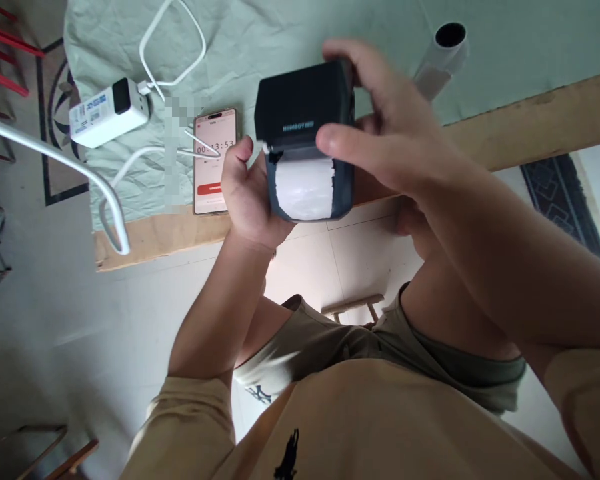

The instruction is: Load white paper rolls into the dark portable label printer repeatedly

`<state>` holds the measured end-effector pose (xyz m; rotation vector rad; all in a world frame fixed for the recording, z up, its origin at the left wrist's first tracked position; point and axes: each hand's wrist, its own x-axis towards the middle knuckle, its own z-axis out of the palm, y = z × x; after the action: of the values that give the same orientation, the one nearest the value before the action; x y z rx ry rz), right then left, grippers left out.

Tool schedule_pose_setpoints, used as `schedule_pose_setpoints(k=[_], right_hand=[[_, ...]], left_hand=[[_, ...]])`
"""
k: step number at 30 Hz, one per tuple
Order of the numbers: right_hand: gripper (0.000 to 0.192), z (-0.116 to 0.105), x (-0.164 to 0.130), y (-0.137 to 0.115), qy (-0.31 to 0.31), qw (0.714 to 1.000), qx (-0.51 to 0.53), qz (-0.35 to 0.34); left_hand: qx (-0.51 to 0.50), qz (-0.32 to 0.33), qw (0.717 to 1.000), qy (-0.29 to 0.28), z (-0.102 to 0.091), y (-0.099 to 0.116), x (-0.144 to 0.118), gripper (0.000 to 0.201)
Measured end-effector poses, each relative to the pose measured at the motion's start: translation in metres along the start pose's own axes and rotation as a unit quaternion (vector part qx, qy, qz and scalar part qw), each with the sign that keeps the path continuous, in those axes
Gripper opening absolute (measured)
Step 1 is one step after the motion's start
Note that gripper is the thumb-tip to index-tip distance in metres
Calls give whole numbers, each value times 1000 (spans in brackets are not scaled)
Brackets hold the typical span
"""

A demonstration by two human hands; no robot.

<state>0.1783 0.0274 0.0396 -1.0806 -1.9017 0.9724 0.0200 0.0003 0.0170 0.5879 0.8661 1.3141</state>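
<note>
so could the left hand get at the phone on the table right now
Probably not as it stands: the left hand is cupped around the small black printer, so it is occupied, though the phone with the timer screen lies just beside it, uncovered.

The printer (307, 143) sits between the fingers of both hands, phone (215, 160) just left, paper roll (443, 57) beyond right fingers.

The printer (305, 143) is a small dark box with rounded corners, held in the air at the upper middle of the frame, in front of the table edge. Its lid stands open and tilted back, pale lettering on its face, and below it a white paper roll (304, 189) sits in the open bay, filling it. The roll's loose end seems to lie near the lid hinge, though it is hard to tell.
</note>
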Motion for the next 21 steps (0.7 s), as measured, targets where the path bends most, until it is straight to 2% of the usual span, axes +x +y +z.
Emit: schedule_pose_setpoints(k=[2, 4, 6, 8, 10, 12, 14, 15, 18, 21], right_hand=[[50, -2, 2, -6, 108, 993, -40, -13], [29, -4, 4, -9, 211, 977, -8, -22], [18, -5, 7, -10, 264, 963, 40, -30], [22, -7, 8, -9, 275, 960, 3, -49], [20, -9, 6, -9, 220, 964, -138, -64], [14, -11, 3, -11, 114, 949, -289, -50], [19, -12, 0, -15, 5, 926, -376, -24], [21, -13, -1, -17, -29, 917, -397, -13], [25, -14, -2, -20, -64, 905, -420, 5], [29, -15, -3, -19, -60, 921, -384, 14]], left_hand=[[2, 2, 996, -88, 0, -1, -1, 38], [12, 6, 991, -130, -2, -4, -2, 27], [11, 12, 990, -138, -4, -7, -2, 19], [5, 12, 990, -144, -4, -9, -2, 20], [2, 16, 989, -146, -2, -9, -3, 20], [14, 18, 990, -141, 0, -8, -3, 21], [38, 19, 990, -132, 1, -7, -4, 23], [50, 18, 990, -128, 1, -7, -4, 23], [73, 14, 988, -132, -1, -7, -4, 23], [74, 14, 988, -137, -1, -8, -4, 23]])
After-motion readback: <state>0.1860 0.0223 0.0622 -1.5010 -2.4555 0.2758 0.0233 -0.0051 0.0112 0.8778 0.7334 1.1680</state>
